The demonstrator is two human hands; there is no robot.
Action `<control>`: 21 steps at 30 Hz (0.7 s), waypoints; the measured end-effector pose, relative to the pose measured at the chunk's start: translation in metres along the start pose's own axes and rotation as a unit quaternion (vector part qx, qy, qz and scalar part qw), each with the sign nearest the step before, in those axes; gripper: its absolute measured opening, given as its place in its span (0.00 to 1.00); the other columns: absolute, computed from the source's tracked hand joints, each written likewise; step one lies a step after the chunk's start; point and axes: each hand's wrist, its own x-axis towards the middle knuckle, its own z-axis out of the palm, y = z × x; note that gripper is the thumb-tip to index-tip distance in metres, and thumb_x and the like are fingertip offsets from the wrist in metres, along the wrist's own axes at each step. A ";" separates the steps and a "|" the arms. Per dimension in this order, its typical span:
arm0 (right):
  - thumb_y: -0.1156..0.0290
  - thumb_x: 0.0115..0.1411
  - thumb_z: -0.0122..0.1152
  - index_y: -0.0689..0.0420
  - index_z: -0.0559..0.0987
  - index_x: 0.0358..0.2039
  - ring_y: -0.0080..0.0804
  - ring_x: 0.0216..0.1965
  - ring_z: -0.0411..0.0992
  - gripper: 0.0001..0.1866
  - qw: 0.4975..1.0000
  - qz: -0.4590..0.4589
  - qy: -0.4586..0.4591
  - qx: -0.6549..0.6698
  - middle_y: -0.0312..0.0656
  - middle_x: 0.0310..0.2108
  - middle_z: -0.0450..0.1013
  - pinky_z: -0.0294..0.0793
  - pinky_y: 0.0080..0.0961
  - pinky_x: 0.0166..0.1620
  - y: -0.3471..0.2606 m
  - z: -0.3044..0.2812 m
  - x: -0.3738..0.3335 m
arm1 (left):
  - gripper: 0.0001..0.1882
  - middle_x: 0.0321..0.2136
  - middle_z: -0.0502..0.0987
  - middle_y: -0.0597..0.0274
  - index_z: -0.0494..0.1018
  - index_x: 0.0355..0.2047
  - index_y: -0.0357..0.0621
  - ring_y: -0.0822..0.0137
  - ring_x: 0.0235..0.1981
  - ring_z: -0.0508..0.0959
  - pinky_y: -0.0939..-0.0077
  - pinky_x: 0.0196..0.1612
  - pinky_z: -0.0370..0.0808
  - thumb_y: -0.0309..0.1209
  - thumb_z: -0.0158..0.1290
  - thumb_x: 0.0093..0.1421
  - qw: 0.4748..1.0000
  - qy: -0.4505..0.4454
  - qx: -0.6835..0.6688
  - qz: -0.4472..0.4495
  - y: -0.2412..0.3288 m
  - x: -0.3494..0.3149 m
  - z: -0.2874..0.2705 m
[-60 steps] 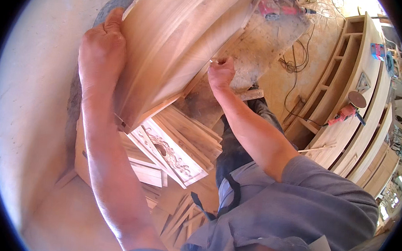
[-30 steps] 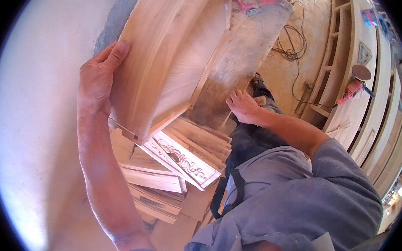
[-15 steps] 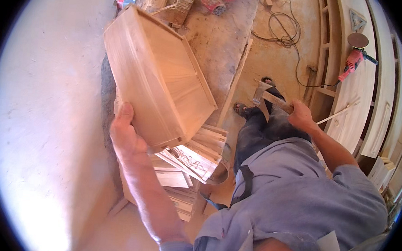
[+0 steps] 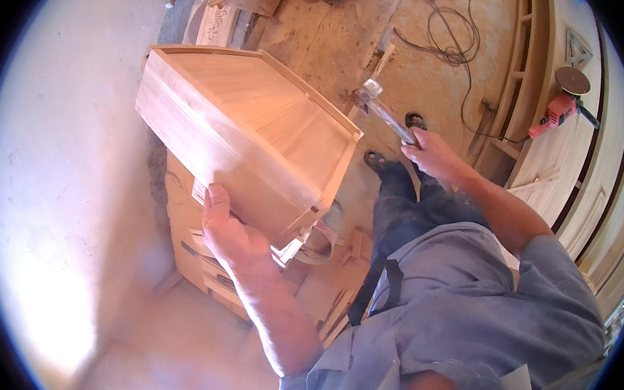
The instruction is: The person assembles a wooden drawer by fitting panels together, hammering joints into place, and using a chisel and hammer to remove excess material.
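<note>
A pale wooden panelled box (image 4: 260, 114) with angled sides and a raised rim is tilted at the left centre. My left hand (image 4: 234, 226) grips its near lower side, thumb on the outer face and the other fingers mostly hidden underneath. A small notch shows at the box's near corner. My right hand (image 4: 430, 155) is closed round the handle of a short hatchet (image 4: 385, 113). Its metal head, a little blurred, is held up to the right of the box, apart from it.
Under the box are stacked wooden parts (image 4: 212, 274) and a round container (image 4: 316, 245). A carved piece (image 4: 215, 24) lies at the far left of the dusty bench. On long panels at right rests a red sander (image 4: 560, 113); a black cable (image 4: 450, 43) coils on the floor.
The box has turned and tilted, showing more of its panelled face, and its near end has risen. My right hand has moved left and up, with the hatchet head now closer to the box.
</note>
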 end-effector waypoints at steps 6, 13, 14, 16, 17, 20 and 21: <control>0.63 0.65 0.59 0.65 0.70 0.36 0.61 0.29 0.74 0.16 0.984 -0.072 0.063 -0.149 0.61 0.25 0.73 0.71 0.49 0.34 -0.027 0.034 0.045 | 0.26 0.53 0.73 0.53 0.66 0.62 0.35 0.58 0.54 0.73 0.63 0.57 0.71 0.38 0.51 0.69 0.996 -0.054 0.072 0.020 0.017 0.009 0.018; 0.67 0.64 0.57 0.67 0.67 0.40 0.69 0.35 0.74 0.15 0.981 -0.102 0.036 -0.160 0.66 0.28 0.74 0.71 0.57 0.38 -0.051 0.044 0.070 | 0.35 0.59 0.70 0.52 0.59 0.68 0.34 0.59 0.59 0.69 0.65 0.62 0.66 0.42 0.54 0.68 0.979 0.002 0.183 0.095 0.017 0.033 0.022; 0.67 0.65 0.57 0.66 0.67 0.40 0.68 0.35 0.74 0.15 0.977 -0.101 0.037 -0.186 0.65 0.28 0.74 0.71 0.55 0.37 -0.054 0.047 0.074 | 0.36 0.60 0.69 0.52 0.58 0.68 0.34 0.59 0.60 0.69 0.65 0.63 0.65 0.43 0.55 0.68 0.978 0.014 0.182 0.100 0.015 0.034 0.021; 0.67 0.65 0.58 0.64 0.67 0.40 0.66 0.35 0.75 0.14 0.965 -0.100 0.040 -0.240 0.64 0.28 0.74 0.72 0.53 0.36 -0.061 0.052 0.081 | 0.32 0.56 0.71 0.51 0.61 0.65 0.32 0.59 0.57 0.71 0.65 0.60 0.68 0.41 0.53 0.69 0.979 0.036 0.175 0.102 0.015 0.033 0.024; 0.67 0.65 0.58 0.64 0.67 0.40 0.67 0.35 0.75 0.14 0.964 -0.095 0.029 -0.248 0.65 0.29 0.74 0.72 0.53 0.36 -0.062 0.053 0.085 | 0.30 0.55 0.72 0.51 0.63 0.64 0.32 0.59 0.55 0.72 0.65 0.59 0.69 0.40 0.52 0.69 0.979 0.048 0.171 0.103 0.015 0.032 0.025; 0.68 0.64 0.57 0.65 0.67 0.39 0.69 0.35 0.74 0.14 0.963 -0.085 0.006 -0.257 0.66 0.29 0.74 0.72 0.55 0.37 -0.063 0.052 0.093 | 0.30 0.55 0.72 0.51 0.62 0.65 0.32 0.59 0.55 0.72 0.66 0.58 0.69 0.40 0.51 0.70 0.980 -0.005 0.157 0.121 0.015 0.035 0.026; 0.68 0.64 0.56 0.66 0.67 0.39 0.69 0.35 0.74 0.14 0.965 -0.088 0.002 -0.249 0.66 0.29 0.74 0.71 0.56 0.37 -0.063 0.051 0.092 | 0.30 0.55 0.72 0.51 0.62 0.65 0.32 0.60 0.55 0.73 0.67 0.58 0.70 0.40 0.51 0.70 0.981 -0.006 0.156 0.119 0.016 0.034 0.026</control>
